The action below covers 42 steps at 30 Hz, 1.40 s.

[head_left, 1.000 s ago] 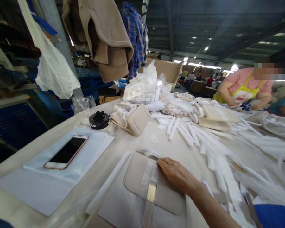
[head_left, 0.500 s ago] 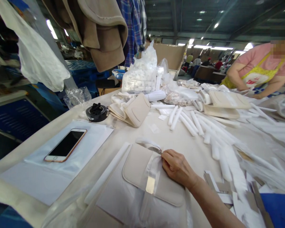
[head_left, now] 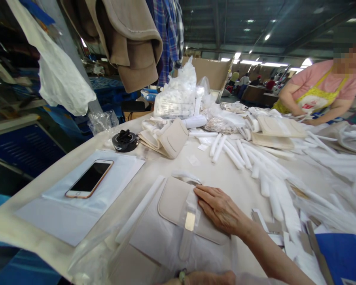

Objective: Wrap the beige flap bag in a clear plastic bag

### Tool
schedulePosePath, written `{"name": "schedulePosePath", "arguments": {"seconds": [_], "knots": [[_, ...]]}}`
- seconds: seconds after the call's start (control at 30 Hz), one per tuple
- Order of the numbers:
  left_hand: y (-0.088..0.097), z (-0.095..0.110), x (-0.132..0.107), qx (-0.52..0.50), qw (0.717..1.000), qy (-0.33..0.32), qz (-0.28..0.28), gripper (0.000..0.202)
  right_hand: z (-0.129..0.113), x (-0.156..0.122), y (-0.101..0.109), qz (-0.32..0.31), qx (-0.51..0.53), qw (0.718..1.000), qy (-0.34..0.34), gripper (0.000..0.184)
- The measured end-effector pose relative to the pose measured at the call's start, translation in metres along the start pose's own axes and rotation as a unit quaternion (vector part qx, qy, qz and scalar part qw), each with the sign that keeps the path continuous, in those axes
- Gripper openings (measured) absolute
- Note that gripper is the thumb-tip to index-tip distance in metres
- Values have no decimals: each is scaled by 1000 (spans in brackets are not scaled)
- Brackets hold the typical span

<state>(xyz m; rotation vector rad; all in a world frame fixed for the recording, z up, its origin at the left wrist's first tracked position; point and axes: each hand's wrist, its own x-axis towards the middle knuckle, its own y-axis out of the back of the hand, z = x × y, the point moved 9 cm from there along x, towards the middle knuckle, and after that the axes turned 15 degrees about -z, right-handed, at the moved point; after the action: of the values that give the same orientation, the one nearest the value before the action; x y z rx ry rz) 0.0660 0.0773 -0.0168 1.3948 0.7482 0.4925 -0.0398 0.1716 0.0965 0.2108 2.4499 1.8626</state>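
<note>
A beige handbag (head_left: 173,202) lies flap up on the table in front of me, with a gold-coloured clasp plate (head_left: 190,221) under clear film on its strap. My right hand (head_left: 218,208) rests on the flap's upper right part, fingers stretched out and close together, near the white-wrapped handle (head_left: 185,175). Only part of my left hand (head_left: 209,278) shows at the bottom edge, by the bag's lower side; its fingers are cut off from sight. Thin clear plastic (head_left: 90,255) spreads around the bag's lower left.
A phone (head_left: 90,179) lies on white sheets (head_left: 62,221) at the left. Behind are a black tape roll (head_left: 124,141), another beige bag (head_left: 173,138) and a filled plastic sack (head_left: 175,97). White rolls (head_left: 234,154) cover the right side. A co-worker in a yellow apron (head_left: 317,95) leans over the far right.
My right hand has flattened from a bent-finger hold by the handle and shifted slightly left onto the flap. My left hand has come into view at the bottom.
</note>
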Motion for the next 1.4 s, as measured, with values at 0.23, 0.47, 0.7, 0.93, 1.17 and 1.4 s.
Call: {"name": "schedulePosePath", "arguments": {"seconds": [0.23,0.47,0.7,0.93,1.17,1.4], "knots": [[10,1,-4,-6,1000,-9,-8,37,4,-8,3,2,101,994,-36,34],[46,26,-21,148,978,-79,126,38,26,-154,-41,210,388,855,-273,38],[94,20,-81,89,924,-60,366,19,-18,-208,-157,334,565,686,-314,44],[116,2,-110,31,936,30,350,35,-41,-187,-136,401,618,628,-252,55],[98,-1,-107,45,958,17,283,30,-54,-190,-131,469,633,525,-322,33],[92,2,-103,63,962,14,264,30,-43,-189,-144,492,734,365,-294,35]]}}
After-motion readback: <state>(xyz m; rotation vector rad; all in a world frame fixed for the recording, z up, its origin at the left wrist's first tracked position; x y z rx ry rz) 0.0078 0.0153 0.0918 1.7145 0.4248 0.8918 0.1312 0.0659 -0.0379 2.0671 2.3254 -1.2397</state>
